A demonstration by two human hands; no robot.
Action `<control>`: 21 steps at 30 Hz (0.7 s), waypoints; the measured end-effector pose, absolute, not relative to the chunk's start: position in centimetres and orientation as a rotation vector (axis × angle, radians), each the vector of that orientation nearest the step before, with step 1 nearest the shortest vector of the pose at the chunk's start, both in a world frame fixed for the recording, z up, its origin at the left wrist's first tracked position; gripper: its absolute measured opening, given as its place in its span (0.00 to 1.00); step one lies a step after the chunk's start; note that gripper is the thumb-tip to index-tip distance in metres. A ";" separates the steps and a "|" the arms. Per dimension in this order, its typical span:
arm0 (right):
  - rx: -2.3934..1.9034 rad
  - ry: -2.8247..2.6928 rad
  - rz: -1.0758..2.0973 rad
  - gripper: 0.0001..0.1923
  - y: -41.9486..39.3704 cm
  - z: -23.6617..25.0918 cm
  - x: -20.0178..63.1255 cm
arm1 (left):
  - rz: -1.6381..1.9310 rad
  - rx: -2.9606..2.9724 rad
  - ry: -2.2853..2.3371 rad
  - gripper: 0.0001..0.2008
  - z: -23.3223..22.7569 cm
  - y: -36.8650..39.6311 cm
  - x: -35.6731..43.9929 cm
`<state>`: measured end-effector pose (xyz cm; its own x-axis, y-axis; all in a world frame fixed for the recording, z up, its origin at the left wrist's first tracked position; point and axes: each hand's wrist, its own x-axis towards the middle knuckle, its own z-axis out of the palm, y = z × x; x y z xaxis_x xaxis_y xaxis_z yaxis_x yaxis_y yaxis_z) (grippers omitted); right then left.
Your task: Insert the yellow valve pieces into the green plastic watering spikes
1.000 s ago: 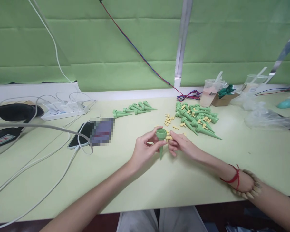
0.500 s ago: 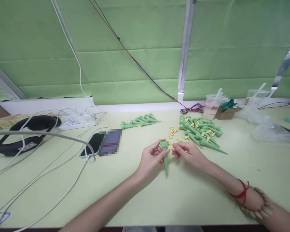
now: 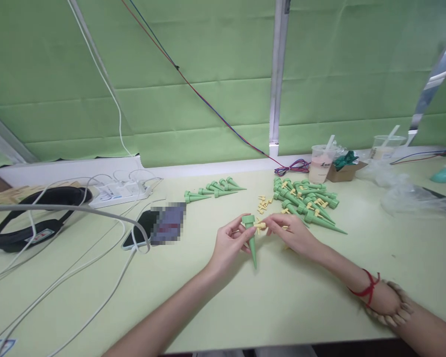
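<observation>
Held spike (image 3: 251, 245): in left hand (image 3: 228, 242), before loose fittings (image 3: 262, 204)
Fitting (image 3: 259, 226): between held spike and right hand (image 3: 293, 234)
Loose fittings: on table (image 3: 301, 302), between spike row (image 3: 217, 187) and spike heap (image 3: 296, 201)
Spike row: behind left hand, right of phone (image 3: 143, 229)
Spike heap: behind right hand, before cup (image 3: 320, 167)
Box (image 3: 344, 173): just right of cup
Power strip (image 3: 121, 192): behind phone, left of spike row
Bag (image 3: 412, 196): right of box

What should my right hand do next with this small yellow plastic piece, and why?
I'd probably press the small yellow plastic piece gently toward the tapered green plastic spike: the left hand grips the spike, the right hand is at the piece's outer end, and full seating can't be confirmed.
</observation>
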<state>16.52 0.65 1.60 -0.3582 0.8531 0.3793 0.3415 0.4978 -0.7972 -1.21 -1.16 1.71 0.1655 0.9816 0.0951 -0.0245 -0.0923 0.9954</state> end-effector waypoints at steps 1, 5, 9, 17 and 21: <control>-0.967 -1.920 0.746 0.13 0.6 1.6 16.5 | 1.161 1.345 1.026 0.22 1.7 -1.1 -1.2; -0.948 -1.924 0.608 0.09 0.6 1.6 16.5 | 1.162 1.336 1.024 0.23 1.5 -1.0 -1.2; -0.950 -1.981 0.529 0.12 0.7 1.4 16.5 | 1.151 1.323 1.035 0.25 1.5 -1.0 -1.1; -0.938 -2.028 0.151 0.05 1.0 1.1 16.9 | 1.134 1.329 1.023 0.23 1.5 -0.9 -1.3; -0.932 -2.064 0.062 0.05 1.0 1.3 17.0 | 1.096 1.285 1.004 0.23 1.3 -0.9 -1.2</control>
